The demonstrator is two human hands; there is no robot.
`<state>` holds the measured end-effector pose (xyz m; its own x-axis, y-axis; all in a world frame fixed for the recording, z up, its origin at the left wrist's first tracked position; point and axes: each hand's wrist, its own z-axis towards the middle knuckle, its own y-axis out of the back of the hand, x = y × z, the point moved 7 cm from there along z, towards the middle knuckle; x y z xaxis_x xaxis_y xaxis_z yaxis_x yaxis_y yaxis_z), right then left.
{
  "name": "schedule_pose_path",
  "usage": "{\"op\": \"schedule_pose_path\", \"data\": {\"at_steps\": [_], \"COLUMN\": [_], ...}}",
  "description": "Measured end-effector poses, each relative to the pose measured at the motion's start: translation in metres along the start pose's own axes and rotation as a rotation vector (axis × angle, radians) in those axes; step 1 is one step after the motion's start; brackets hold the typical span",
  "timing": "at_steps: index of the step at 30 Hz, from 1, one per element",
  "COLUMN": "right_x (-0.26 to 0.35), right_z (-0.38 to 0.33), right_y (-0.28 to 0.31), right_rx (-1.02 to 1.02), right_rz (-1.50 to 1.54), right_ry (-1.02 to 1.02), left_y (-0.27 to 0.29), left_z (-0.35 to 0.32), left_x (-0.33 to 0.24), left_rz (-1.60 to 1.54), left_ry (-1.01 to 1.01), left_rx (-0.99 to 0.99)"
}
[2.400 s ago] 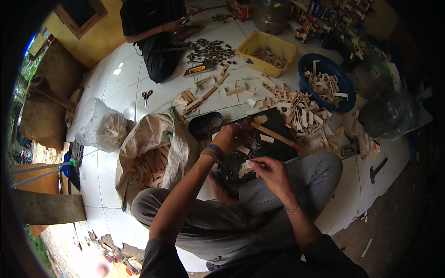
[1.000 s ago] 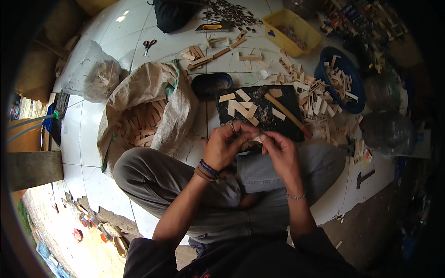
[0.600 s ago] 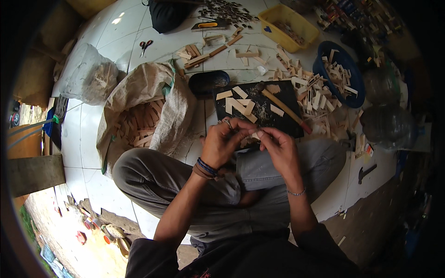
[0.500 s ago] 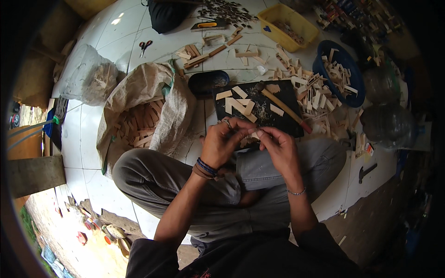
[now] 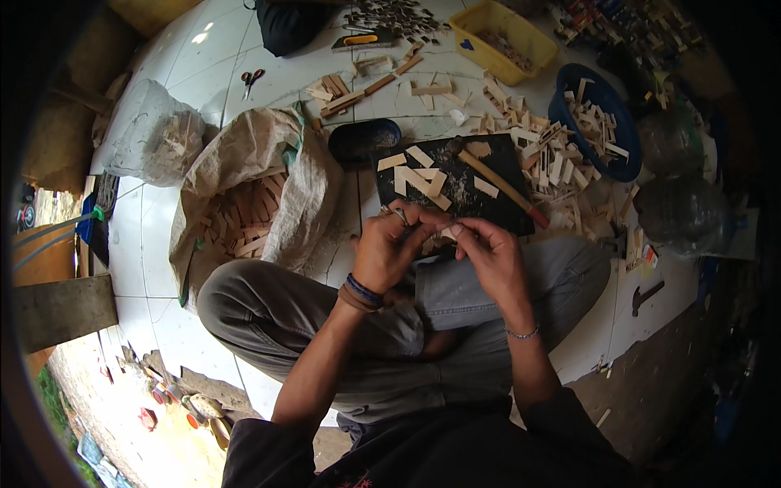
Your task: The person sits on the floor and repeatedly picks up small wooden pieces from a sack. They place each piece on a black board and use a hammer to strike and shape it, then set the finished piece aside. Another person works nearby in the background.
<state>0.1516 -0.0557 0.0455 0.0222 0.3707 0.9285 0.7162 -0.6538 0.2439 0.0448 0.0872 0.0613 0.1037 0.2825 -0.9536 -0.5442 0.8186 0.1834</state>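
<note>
I sit cross-legged on a white tiled floor. My left hand (image 5: pixel 396 248) and my right hand (image 5: pixel 486 248) meet above my knees and pinch a small pale wooden piece (image 5: pixel 446 233) between their fingertips. Just beyond them lies a black board (image 5: pixel 504 203) with a few cut wood strips (image 5: pixel 419 177) and a hammer (image 5: pixel 498 180) with a wooden handle on it.
An open woven sack (image 5: pixel 252 187) full of wood pieces lies at my left. A dark blue bowl (image 5: pixel 364 140), a blue basin (image 5: pixel 606 167) of sticks, a yellow tray (image 5: pixel 504 32), loose wood offcuts (image 5: pixel 549 159), scissors (image 5: pixel 250 79) and a clear plastic bag (image 5: pixel 154 138) surround the board. A second hammer (image 5: pixel 647 297) lies at right.
My hands left the black board and came together nearer my lap with a small wooden piece between them. In the last second they hardly move.
</note>
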Motion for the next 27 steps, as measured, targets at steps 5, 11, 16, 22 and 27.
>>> {"op": "schedule_pose_path", "data": {"at_steps": [5,11,16,22,27], "right_x": [0.004,-0.004,-0.002,-0.001,0.008], "right_z": [-0.003,-0.001,0.000,0.007,0.033], "right_y": [0.001,0.001,0.002,0.014,0.073], "right_rx": [0.005,0.004,0.013,0.056,-0.399], "right_rz": [-0.032,-0.009,0.012,-0.039,-0.772], "right_ry": [0.008,-0.008,0.063,0.110,0.459], "left_y": [-0.001,-0.003,-0.006,-0.007,-0.010], "left_z": [-0.001,-0.005,-0.007,-0.007,-0.013], "left_x": [-0.009,-0.011,-0.016,-0.028,-0.016], "left_rz": [0.110,0.213,0.293,0.408,0.477], "left_ry": [-0.082,-0.150,-0.222,-0.378,-0.272], "left_rx": [-0.005,-0.012,-0.005,0.007,-0.056]}}
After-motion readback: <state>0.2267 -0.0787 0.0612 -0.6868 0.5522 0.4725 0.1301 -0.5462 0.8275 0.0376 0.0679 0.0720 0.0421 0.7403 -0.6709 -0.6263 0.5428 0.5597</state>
